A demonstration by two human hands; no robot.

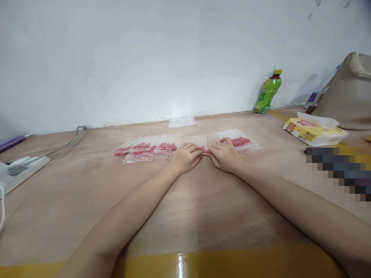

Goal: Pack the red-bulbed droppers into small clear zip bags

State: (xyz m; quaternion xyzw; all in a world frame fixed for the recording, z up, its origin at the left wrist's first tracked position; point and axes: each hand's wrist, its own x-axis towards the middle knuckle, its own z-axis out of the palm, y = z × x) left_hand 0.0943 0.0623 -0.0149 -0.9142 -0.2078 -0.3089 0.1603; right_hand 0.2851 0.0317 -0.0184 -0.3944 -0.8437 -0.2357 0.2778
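In the middle of the table, my left hand and my right hand face each other with fingertips pinched on the near edge of a small clear zip bag. A bit of red shows in the bag between my fingers; the rest of its contents is hidden. To the left of my left hand lie several overlapping zip bags holding small red pieces. Just beyond my right hand is another pile of bags with red pieces. What the red pieces are I cannot make out.
Flat zip bags lie by the wall. At the right stand a green bottle, a yellow tissue pack and a grey bag. A grey cable runs to a white device at the left.
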